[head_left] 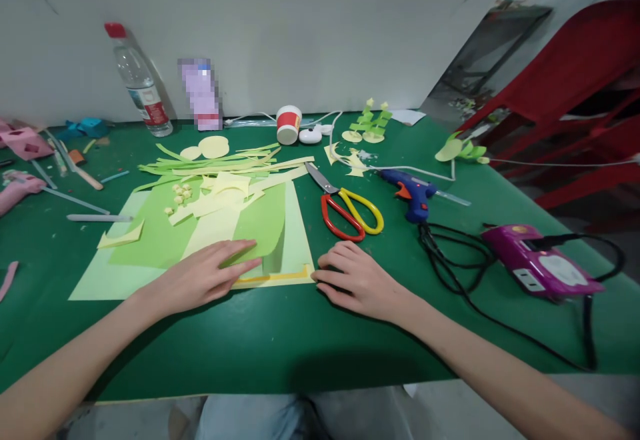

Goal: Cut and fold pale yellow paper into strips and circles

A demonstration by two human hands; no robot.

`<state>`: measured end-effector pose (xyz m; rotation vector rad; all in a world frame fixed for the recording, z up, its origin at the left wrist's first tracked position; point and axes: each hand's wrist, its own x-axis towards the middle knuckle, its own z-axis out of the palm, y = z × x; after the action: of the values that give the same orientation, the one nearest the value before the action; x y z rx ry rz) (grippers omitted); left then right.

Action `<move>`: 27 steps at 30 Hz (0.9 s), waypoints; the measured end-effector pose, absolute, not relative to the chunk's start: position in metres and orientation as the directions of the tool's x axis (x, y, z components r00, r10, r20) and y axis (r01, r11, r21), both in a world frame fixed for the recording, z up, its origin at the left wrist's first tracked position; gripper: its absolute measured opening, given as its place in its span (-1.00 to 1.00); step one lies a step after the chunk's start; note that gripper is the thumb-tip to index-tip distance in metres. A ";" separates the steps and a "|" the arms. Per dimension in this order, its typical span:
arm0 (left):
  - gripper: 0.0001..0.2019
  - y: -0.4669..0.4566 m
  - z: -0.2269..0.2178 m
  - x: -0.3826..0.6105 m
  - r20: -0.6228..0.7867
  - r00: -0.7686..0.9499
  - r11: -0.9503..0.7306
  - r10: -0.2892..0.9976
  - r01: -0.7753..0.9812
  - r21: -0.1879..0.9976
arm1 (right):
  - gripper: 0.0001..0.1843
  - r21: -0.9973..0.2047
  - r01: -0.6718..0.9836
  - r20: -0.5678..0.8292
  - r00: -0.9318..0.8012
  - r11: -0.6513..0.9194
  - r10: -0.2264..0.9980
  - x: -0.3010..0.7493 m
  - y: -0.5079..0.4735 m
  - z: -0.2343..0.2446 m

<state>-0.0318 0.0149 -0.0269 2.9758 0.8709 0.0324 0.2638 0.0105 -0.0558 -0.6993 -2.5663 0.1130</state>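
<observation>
My left hand (210, 272) lies open with fingers stretched over the front of a light green paper sheet (273, 210), which rests on a paler mint sheet (93, 279). A thin yellow-orange strip (275, 277) runs along the mint sheet's front edge between my hands. My right hand (353, 280) rests loosely bent on the table, fingers apart, with its fingertips at the sheet's front right corner. Nothing shows in its grasp. Scissors (345, 210) with red and yellow handles lie just beyond it. Cut paper strips (210, 168), scraps and small folded yellow stars (181, 193) cover the sheets.
A blue glue gun (413, 193) and a purple power strip (543, 263) with black cables lie to the right. Paper plants (373, 123), a paper cup (289, 125) and a water bottle (143, 87) stand at the back. A pink glue gun (20, 190) lies left.
</observation>
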 end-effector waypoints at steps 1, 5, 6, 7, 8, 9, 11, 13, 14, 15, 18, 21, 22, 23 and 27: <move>-0.56 0.015 -0.027 -0.031 0.001 0.856 -0.856 0.516 0.516 0.035 | -0.80 -0.196 0.459 0.417 -0.761 0.866 0.497 0.264 0.011 -0.055; -0.46 0.015 -0.028 -0.029 -0.050 0.863 -0.862 0.503 0.506 0.045 | -0.80 -0.174 0.465 0.385 -0.779 0.868 0.494 0.262 0.012 -0.054; -0.43 0.015 -0.028 -0.028 -0.060 0.855 -0.854 0.515 0.518 0.051 | -0.80 -0.169 0.464 0.379 -0.784 0.870 0.492 0.262 0.012 -0.054; -0.42 0.015 -0.028 -0.028 -0.064 0.847 -0.845 0.528 0.531 0.057 | -0.79 -0.163 0.463 0.377 -0.787 0.871 0.489 0.263 0.012 -0.054; -0.41 0.014 -0.028 -0.027 -0.065 0.841 -0.839 0.538 0.541 0.062 | -0.78 -0.159 0.461 0.383 -0.787 0.873 0.484 0.263 0.013 -0.054; -0.40 0.014 -0.029 -0.026 -0.064 0.838 -0.836 0.541 0.545 0.065 | -0.79 -0.155 0.457 0.395 -0.784 0.876 0.479 0.264 0.012 -0.055; -0.41 0.014 -0.030 -0.025 -0.058 0.839 -0.837 0.541 0.544 0.067 | -0.82 -0.146 0.451 0.437 -0.769 0.880 0.467 0.266 0.012 -0.056; -0.45 0.015 -0.031 -0.024 -0.056 0.842 -0.839 0.536 0.539 0.068 | -0.82 -0.133 0.443 0.470 -0.760 0.886 0.450 0.268 0.010 -0.057; -0.47 0.015 -0.032 -0.023 -0.054 0.842 -0.839 0.536 0.539 0.070 | -0.81 -0.126 0.439 0.475 -0.760 0.890 0.443 0.268 0.010 -0.057; -0.48 0.015 -0.032 -0.023 -0.049 0.841 -0.838 0.539 0.541 0.073 | -0.82 -0.122 0.437 0.476 -0.762 0.891 0.439 0.268 0.009 -0.057; -0.50 0.016 -0.031 -0.021 -0.023 0.832 -0.828 0.554 0.554 0.089 | -0.83 -0.121 0.444 0.478 -0.758 0.888 0.445 0.268 0.009 -0.056; -0.57 0.015 -0.028 -0.015 0.023 0.837 -0.834 0.547 0.543 0.093 | -0.82 -0.127 0.459 0.492 -0.741 0.879 0.458 0.267 0.009 -0.056; -0.60 0.015 -0.027 -0.012 0.041 0.844 -0.843 0.535 0.530 0.090 | -0.82 -0.127 0.460 0.493 -0.740 0.879 0.458 0.267 0.009 -0.056; -0.62 0.014 -0.026 -0.009 0.057 0.855 -0.855 0.516 0.511 0.088 | -0.81 -0.126 0.458 0.493 -0.741 0.880 0.456 0.267 0.010 -0.056; -0.67 0.015 -0.024 0.007 0.053 0.890 -0.888 0.452 0.445 0.115 | -0.80 -0.117 0.443 0.494 -0.750 0.889 0.439 0.268 0.011 -0.058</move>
<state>0.0073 0.0150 -0.0236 2.9569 0.7035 0.1188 0.2679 0.0109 -0.0582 -0.6381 -2.5296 -0.0100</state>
